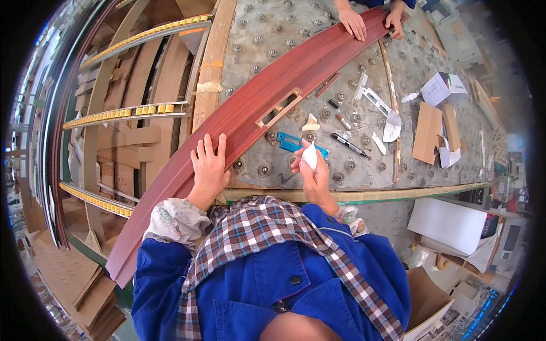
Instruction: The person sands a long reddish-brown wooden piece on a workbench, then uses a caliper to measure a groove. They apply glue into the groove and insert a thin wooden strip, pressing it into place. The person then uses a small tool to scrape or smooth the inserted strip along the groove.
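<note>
A long reddish-brown wood-look board (244,94) lies slantwise across the ball-studded metal table, its near end jutting past the left edge. My left hand (209,166) rests on it with fingers spread flat. Close to the table's front edge, my right hand (318,181) is closed round a small white squeeze bottle (310,156), its tip pointing up. A rectangular cutout (278,107) runs through the board's right edge. Just beyond the bottle are a blue plastic template (290,142) and a small brush (311,121). A co-worker's hands (354,24) touch the board's far end.
A black marker (351,145), white scraps (392,125), cardboard pieces (427,132) and a white box (443,88) lie on the table's right side. To the left stands a rack with yellow roller strips (128,116). Cardboard sheets (71,273) are stacked at lower left.
</note>
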A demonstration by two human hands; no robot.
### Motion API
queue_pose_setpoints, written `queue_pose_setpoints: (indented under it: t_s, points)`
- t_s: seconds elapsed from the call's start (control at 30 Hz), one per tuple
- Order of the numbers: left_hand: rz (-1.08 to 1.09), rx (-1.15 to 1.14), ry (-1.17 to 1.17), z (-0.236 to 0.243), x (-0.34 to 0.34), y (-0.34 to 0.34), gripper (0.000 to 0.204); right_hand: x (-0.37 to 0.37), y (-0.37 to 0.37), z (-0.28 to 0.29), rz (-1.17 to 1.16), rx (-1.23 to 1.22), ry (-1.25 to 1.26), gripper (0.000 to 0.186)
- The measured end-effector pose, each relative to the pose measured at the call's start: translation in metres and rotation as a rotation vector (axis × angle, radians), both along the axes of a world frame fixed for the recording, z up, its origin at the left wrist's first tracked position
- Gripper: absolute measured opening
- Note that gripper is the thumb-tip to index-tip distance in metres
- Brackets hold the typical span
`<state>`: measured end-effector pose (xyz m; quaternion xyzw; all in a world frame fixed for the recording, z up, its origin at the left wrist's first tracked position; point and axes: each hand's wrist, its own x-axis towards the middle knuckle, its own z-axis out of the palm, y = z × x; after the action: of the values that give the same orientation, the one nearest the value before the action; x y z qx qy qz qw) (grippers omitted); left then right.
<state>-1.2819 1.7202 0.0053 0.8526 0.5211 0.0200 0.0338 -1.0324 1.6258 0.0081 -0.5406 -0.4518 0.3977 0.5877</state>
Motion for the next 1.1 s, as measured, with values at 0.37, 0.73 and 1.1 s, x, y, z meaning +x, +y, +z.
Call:
queue_pose_setpoints:
  t_s: [0.37, 0.73, 1.1]
  points:
    - [-0.054, -0.228, -0.282, 0.051, -0.020, 0.032, 0.086, 0.019, 0.011, 0.019, 0.063, 0.060, -0.093, 0.043]
    - [0.014, -0.858, -0.536, 0.108, -0.024, 0.077, 0.084, 0.017, 0.053, 0.051, 0.299, 0.033, -0.072, 0.044]
    - [-0.099, -0.861, -0.610, 0.074, -0.035, 0.075, 0.089, 0.018, 0.114, 0.078, 0.351, -0.130, -0.349, 0.027]
